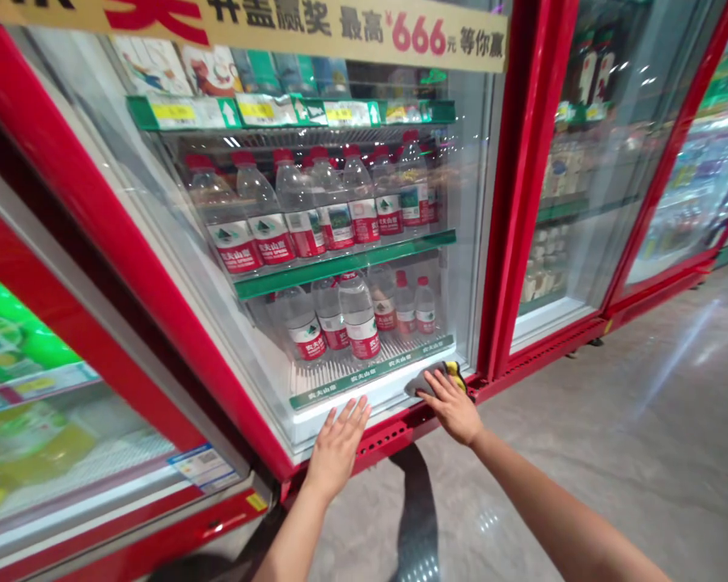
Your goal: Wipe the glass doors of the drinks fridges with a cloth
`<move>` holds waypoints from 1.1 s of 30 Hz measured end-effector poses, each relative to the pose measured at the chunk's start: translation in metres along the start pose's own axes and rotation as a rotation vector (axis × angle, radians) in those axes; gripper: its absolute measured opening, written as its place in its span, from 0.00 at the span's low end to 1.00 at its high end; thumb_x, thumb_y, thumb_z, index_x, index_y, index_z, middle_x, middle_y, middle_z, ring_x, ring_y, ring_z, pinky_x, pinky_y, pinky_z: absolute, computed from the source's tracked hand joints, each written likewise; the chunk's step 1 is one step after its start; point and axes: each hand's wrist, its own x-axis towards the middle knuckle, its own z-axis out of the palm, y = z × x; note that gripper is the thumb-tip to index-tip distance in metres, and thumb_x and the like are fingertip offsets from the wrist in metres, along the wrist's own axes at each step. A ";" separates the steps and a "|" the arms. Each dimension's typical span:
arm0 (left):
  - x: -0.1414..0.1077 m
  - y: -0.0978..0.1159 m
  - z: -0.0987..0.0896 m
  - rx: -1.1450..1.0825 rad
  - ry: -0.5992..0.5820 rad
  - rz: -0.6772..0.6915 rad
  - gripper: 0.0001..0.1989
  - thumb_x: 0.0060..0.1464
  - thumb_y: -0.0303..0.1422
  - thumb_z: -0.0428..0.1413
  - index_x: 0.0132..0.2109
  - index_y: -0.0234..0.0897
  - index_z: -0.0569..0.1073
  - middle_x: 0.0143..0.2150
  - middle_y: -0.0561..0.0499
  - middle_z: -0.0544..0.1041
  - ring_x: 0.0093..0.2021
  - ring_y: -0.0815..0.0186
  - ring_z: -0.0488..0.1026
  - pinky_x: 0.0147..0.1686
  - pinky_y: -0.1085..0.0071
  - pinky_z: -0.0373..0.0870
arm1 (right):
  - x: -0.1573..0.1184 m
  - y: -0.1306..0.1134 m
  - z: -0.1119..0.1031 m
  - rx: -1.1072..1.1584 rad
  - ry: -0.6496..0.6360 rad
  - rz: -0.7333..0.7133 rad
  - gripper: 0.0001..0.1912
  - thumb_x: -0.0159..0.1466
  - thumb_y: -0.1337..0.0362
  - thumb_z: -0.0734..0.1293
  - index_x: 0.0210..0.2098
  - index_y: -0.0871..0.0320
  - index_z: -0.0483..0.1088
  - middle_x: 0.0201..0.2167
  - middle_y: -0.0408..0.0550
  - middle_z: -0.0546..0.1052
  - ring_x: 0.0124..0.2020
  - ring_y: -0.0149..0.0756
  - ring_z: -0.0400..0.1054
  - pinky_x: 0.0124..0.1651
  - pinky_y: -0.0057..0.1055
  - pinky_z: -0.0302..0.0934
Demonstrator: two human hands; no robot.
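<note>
A red-framed glass-door cooler point(503, 242) holds rows of clear water bottles point(340, 218) with red caps. At its lower right corner, my right hand point(452, 402) presses a grey and yellow cloth point(425, 380) against the bottom of the glass, fingers over the cloth. My left hand point(338, 444) lies against the lower edge of the door, left of the cloth, with fingers stretched out and nothing in it.
More red-framed coolers stand to the right point(582, 186) and left point(158, 347). A yellow banner point(364, 32) crosses the top of the glass. Green-edged shelves point(352, 263) sit inside. Shiny grey floor point(643, 436) runs along the lower right.
</note>
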 end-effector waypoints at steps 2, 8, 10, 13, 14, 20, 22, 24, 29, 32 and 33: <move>-0.005 -0.002 -0.001 0.000 -0.011 -0.010 0.36 0.57 0.24 0.49 0.72 0.41 0.56 0.74 0.52 0.57 0.76 0.64 0.46 0.74 0.59 0.31 | 0.014 0.003 -0.004 -0.004 0.106 0.107 0.30 0.66 0.74 0.62 0.64 0.47 0.67 0.75 0.50 0.47 0.75 0.52 0.40 0.69 0.58 0.53; -0.020 -0.004 0.000 -0.002 -0.080 -0.001 0.39 0.57 0.23 0.49 0.73 0.41 0.52 0.74 0.50 0.56 0.75 0.63 0.48 0.73 0.57 0.38 | 0.053 -0.045 -0.005 0.024 0.192 0.106 0.34 0.64 0.74 0.64 0.68 0.48 0.63 0.76 0.51 0.40 0.76 0.58 0.34 0.68 0.64 0.50; -0.026 -0.004 0.001 0.001 -0.094 -0.007 0.39 0.57 0.23 0.50 0.74 0.41 0.51 0.75 0.50 0.55 0.75 0.62 0.48 0.73 0.57 0.38 | 0.039 -0.045 -0.004 0.018 0.075 -0.058 0.35 0.63 0.75 0.64 0.67 0.42 0.63 0.75 0.47 0.50 0.75 0.51 0.43 0.70 0.58 0.50; -0.035 -0.006 0.002 -0.006 -0.096 -0.006 0.39 0.57 0.23 0.50 0.74 0.40 0.51 0.75 0.49 0.54 0.76 0.63 0.47 0.73 0.58 0.37 | 0.017 -0.022 -0.007 -0.001 -0.043 -0.217 0.34 0.65 0.76 0.62 0.65 0.39 0.65 0.71 0.42 0.59 0.72 0.43 0.53 0.70 0.51 0.53; -0.037 -0.008 0.001 -0.008 -0.096 -0.007 0.39 0.57 0.23 0.50 0.74 0.40 0.51 0.75 0.49 0.54 0.76 0.63 0.46 0.73 0.58 0.36 | 0.015 -0.014 -0.009 -0.011 -0.040 -0.199 0.33 0.65 0.76 0.61 0.64 0.40 0.66 0.71 0.43 0.59 0.72 0.43 0.53 0.70 0.51 0.53; -0.047 -0.014 -0.002 -0.021 -0.129 -0.014 0.40 0.57 0.22 0.51 0.74 0.39 0.50 0.75 0.49 0.54 0.76 0.64 0.44 0.74 0.58 0.35 | 0.053 -0.043 -0.007 -0.017 0.150 0.004 0.33 0.64 0.78 0.60 0.65 0.47 0.67 0.74 0.51 0.50 0.75 0.54 0.39 0.69 0.62 0.49; -0.048 -0.013 -0.003 -0.014 -0.135 -0.015 0.39 0.58 0.22 0.50 0.74 0.40 0.51 0.75 0.49 0.54 0.76 0.64 0.44 0.74 0.57 0.35 | 0.058 -0.064 -0.004 0.012 0.102 -0.080 0.34 0.64 0.77 0.61 0.66 0.44 0.65 0.74 0.49 0.53 0.75 0.51 0.43 0.70 0.60 0.48; -0.048 -0.013 -0.004 -0.004 -0.145 -0.020 0.37 0.59 0.23 0.49 0.73 0.40 0.52 0.75 0.50 0.54 0.76 0.64 0.44 0.74 0.57 0.34 | 0.051 -0.072 -0.004 0.040 -0.007 -0.210 0.34 0.65 0.76 0.62 0.66 0.40 0.64 0.72 0.44 0.56 0.73 0.46 0.51 0.70 0.54 0.50; -0.052 -0.015 -0.011 0.007 -0.175 -0.033 0.37 0.60 0.24 0.50 0.74 0.40 0.50 0.76 0.48 0.52 0.76 0.63 0.44 0.74 0.56 0.32 | 0.037 -0.048 -0.015 0.026 -0.101 -0.285 0.32 0.67 0.75 0.61 0.65 0.38 0.65 0.70 0.40 0.62 0.70 0.42 0.57 0.70 0.48 0.51; -0.055 -0.018 -0.013 0.013 -0.159 -0.033 0.38 0.59 0.24 0.51 0.74 0.40 0.50 0.76 0.49 0.52 0.76 0.62 0.42 0.74 0.55 0.31 | 0.056 -0.056 -0.022 -0.023 0.031 -0.159 0.33 0.65 0.76 0.62 0.65 0.41 0.65 0.72 0.45 0.58 0.73 0.48 0.51 0.71 0.54 0.45; -0.056 -0.018 -0.012 0.016 -0.154 -0.036 0.38 0.59 0.24 0.51 0.74 0.40 0.50 0.76 0.49 0.52 0.76 0.62 0.42 0.74 0.55 0.31 | 0.064 -0.066 -0.022 -0.042 0.066 -0.141 0.33 0.65 0.75 0.62 0.66 0.42 0.65 0.72 0.46 0.57 0.73 0.50 0.49 0.71 0.55 0.44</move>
